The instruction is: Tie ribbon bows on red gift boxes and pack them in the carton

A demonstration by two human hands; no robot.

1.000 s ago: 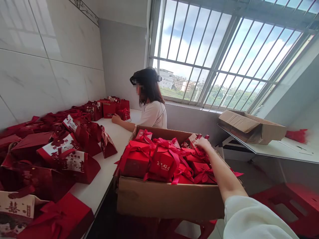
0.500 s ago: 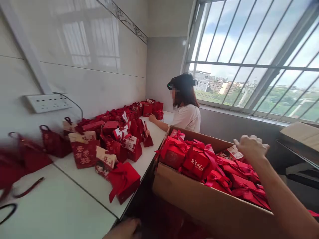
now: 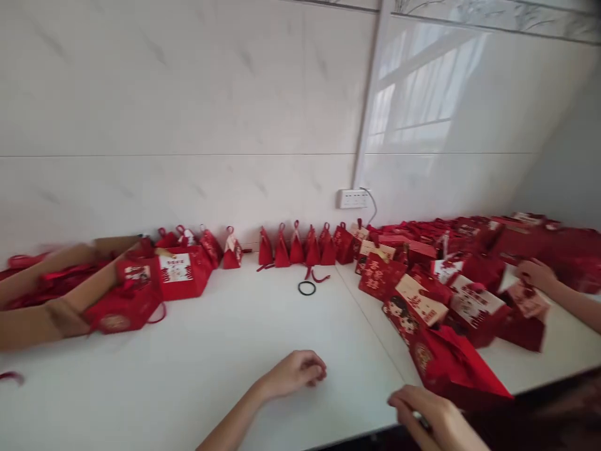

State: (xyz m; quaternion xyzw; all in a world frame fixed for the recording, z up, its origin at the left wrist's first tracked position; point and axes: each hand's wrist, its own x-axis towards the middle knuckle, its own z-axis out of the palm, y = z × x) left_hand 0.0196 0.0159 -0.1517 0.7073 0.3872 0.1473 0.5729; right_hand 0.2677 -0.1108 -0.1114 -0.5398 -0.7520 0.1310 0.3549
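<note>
My left hand [image 3: 300,373] is over the white table [image 3: 188,376] near the middle, its fingers curled in with nothing visible in them. At the table's front edge is my right hand [image 3: 429,413], slightly blurred, fingers half bent and a gap showing between thumb and fingers. I see nothing held there. Just beyond it lies a red gift box [image 3: 455,369] with a ribbon. A printed red and cream gift box [image 3: 413,304] is next to that. Further back on the table are a black ring [image 3: 307,288] and a loose dark red ribbon [image 3: 321,275].
Several small triangular red gift boxes [image 3: 297,247] stand along the wall. At left, a cardboard carton [image 3: 70,294] holds red items, beside larger red gift boxes [image 3: 181,275]. Many more boxes crowd the right, where another person's hand [image 3: 539,275] reaches in. A power strip [image 3: 353,199] is on the wall.
My view has swung left from the filled carton and window to the table. My right hand has come away from above the carton; my left hand is now over the table.
</note>
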